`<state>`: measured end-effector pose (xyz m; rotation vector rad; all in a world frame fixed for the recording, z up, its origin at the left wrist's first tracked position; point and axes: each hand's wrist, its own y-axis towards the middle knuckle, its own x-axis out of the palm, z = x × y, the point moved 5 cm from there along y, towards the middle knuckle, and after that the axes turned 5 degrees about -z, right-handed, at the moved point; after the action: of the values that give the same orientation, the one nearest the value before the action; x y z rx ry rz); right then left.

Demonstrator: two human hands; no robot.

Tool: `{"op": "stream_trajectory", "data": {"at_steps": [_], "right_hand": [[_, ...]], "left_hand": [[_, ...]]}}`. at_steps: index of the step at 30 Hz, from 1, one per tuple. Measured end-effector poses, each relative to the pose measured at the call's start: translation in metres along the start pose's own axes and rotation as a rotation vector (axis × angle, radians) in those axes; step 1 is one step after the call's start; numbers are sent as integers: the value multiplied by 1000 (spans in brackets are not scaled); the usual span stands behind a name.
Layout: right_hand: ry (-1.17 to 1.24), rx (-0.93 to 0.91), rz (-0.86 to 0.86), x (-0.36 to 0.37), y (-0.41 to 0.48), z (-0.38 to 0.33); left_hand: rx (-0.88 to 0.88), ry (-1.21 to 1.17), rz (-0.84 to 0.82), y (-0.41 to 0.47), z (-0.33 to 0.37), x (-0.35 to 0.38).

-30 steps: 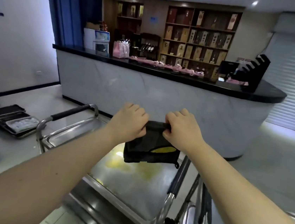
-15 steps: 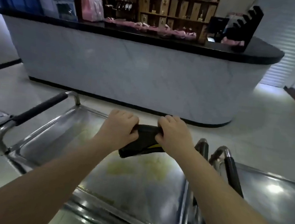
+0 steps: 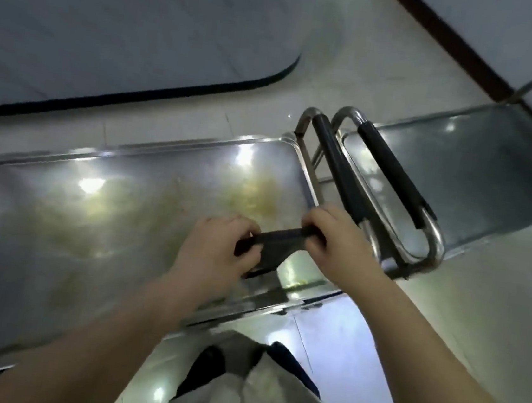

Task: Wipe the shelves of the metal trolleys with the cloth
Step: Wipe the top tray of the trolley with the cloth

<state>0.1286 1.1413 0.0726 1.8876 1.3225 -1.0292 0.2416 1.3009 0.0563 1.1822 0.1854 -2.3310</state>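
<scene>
Black cloth [image 3: 272, 247] hangs bunched between left hand [image 3: 215, 255] and right hand [image 3: 336, 239], both sets of fingers clamped on it, above the near trolley's stained shelf [image 3: 58, 210]; wiping looks not yet begun, and the next move calls for pressing it onto the smears [image 3: 259, 194]

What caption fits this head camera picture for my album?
Left hand and right hand hold a dark cloth over the stained trolley shelf, a second trolley beside it.

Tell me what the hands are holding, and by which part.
A dark folded cloth, held at both ends: the left hand grips its left end and the right hand its right end, over the stained metal trolley shelf.
</scene>
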Motion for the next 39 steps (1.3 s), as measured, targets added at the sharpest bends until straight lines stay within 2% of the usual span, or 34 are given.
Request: {"op": "stream_trajectory", "data": {"at_steps": [4,8,10,13,14,16,18,21,24,26,28,30,32,33,37,39], "right_hand": [[-45,195,-222,11,2,30],[-229,381,-408,83,27,79],[-309,409,-379,118,27,97],[-210,347,-209,150,11,103],[-222,315,-195,162,-1,101],[-287,302,-289,189,-21,94],[-353,338,-385,205,-30,94],[-430,391,-412,197,-21,126],[-444,573,-346,174,-17,162],[-461,632,-296,183,-14,147],[-417,544,-313,216,-5,96],[-411,336,-357,250,0,39],[-429,202,-387,258,3,25],[-437,197,-361,251,3,38],[-461,502,-240,194,-10,139],[-441,600,-232,179,-16,156]], "left_hand": [[-133,-214,-140,5,-12,41],[-320,-133,-272,14,-64,111],[-348,-1,-294,11,-93,131],[-363,101,-204,4,-136,126],[-362,140,-178,2,-152,122],[-373,247,-159,1,-184,110],[-393,353,-182,5,-213,100],[-377,503,-272,12,-238,94],[-400,511,-281,10,-246,97],[-411,511,-268,8,-248,97],[-411,508,-271,9,-249,96],[-412,503,-270,9,-250,95],[-413,491,-255,10,-249,95],[-414,482,-257,10,-249,95],[-407,471,-247,10,-251,96],[-411,468,-255,10,-252,96]]}}
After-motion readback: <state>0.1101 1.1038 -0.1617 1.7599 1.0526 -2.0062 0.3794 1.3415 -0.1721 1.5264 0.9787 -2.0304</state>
